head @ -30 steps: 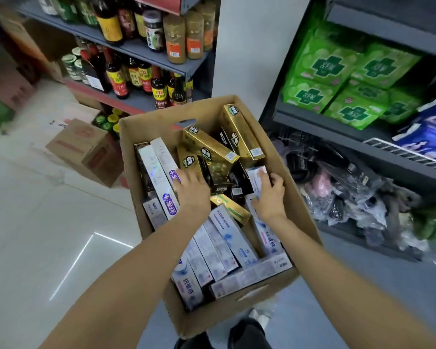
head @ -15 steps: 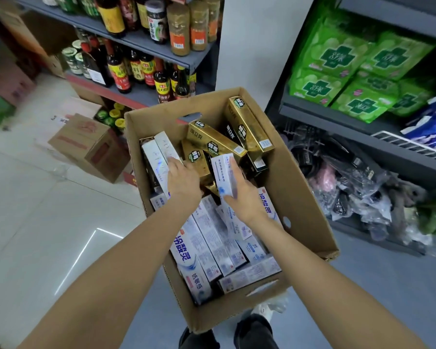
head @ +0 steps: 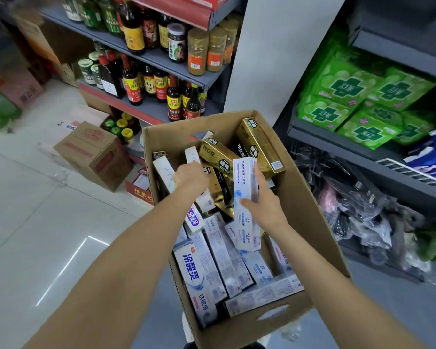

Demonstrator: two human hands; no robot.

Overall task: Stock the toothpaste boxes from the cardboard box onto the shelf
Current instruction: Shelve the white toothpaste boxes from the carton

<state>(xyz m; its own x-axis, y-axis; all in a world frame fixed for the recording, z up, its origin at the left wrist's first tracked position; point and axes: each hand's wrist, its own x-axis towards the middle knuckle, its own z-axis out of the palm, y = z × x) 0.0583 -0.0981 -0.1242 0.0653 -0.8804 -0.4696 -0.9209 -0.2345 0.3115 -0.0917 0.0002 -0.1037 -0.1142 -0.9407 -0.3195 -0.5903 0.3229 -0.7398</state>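
Head view | cardboard box (head: 310, 212): toothpaste boxes (head: 212, 250) | right hand (head: 264, 205) grips one, seemingly lifted

Only one view: cam on my head, facing fwd and down, close over the cardboard box (head: 310, 205) at arm's reach. Shelves sit left and right; far left edge is blurred, prob. more cartons.

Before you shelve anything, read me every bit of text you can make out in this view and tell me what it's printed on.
"冷酸灵" and "抗敏感": big white toothpaste box lying at the near left of the cardboard box.
"可立克": gold toothpaste box.
White toothpaste box held by the right hand: print too blurred to read.
Box under the left hand: text hidden.
Green packs, bottle labels: too small or blurred to read.
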